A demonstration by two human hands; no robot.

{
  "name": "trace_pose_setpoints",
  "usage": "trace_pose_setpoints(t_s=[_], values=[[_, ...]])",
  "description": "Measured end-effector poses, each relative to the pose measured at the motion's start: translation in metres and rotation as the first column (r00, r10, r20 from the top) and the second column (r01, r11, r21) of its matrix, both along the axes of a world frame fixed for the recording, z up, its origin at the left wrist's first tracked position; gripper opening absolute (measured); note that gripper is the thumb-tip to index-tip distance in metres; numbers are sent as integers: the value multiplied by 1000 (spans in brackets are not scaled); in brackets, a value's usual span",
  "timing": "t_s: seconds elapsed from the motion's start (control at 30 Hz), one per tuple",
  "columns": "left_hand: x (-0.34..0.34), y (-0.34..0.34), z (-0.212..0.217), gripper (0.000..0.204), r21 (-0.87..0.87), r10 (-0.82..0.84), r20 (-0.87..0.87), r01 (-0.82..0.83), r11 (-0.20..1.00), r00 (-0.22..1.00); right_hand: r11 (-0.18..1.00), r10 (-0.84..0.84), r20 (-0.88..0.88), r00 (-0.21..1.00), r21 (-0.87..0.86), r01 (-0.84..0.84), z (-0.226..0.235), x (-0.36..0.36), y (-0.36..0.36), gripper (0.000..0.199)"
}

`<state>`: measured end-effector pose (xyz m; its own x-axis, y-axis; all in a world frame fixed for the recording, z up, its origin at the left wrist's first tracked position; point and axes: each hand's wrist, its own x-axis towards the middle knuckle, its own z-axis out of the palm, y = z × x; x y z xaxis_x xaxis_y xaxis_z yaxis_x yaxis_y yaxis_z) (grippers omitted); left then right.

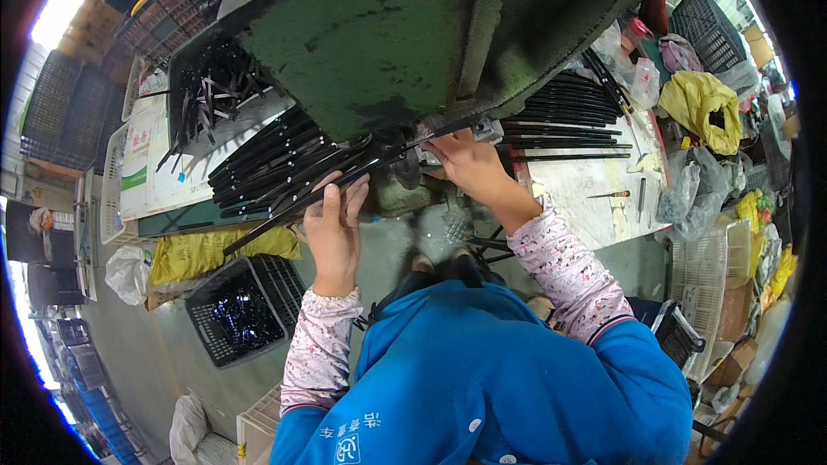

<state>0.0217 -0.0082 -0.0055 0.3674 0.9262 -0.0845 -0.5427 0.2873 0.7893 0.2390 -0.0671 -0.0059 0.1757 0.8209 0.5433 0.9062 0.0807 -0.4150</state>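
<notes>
A long black tube (277,217) slants from the lower left up to the underside of a large green machine (362,52). My left hand (334,237) is closed on it, thumb on the near side and fingers behind. At the tube's upper end, beside a small metal block (490,132), is my right hand (474,170). Its fingers are bent in under the machine, and their tips are partly hidden, so what they grip cannot be made out. A pile of black tubes (274,164) with small bright spots lies just left of my left hand.
More black tubes (564,112) lie in a row on the right-hand table (594,215), with a screwdriver (642,198) in front. Black parts fill a dark bin (215,77) at the far left. A black crate (237,314) with shiny parts stands on the floor; white crates (702,284) stand right.
</notes>
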Motion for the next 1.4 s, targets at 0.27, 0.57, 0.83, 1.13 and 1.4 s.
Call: trace_pose_setpoints(t_s=[0.27, 0.57, 0.83, 1.13, 1.4], values=[[-15, -3, 1, 39, -135, -73, 23, 75, 988, 997, 990, 112, 162, 980, 70, -125, 8, 7, 2, 19], [-7, -1, 7, 36, -144, -92, 41, 97, 985, 995, 999, 30, 93, 995, -46, -25, 3, 10, -6, 21], [-18, 7, 30, 44, -444, -369, 68, 359, 821, 927, 953, 299, -587, 752, 154, -259, -15, 15, 8, 30], [-13, 130, 54, 38, -120, -208, -978, 899, 422, -33, 947, -145, -511, 848, -321, -32, -76, 67, 9, 31], [-50, 43, 45, 46, -391, -887, -224, 797, 461, 403, 872, -262, 102, 960, -402, 280, -153, 49, 47, 38]])
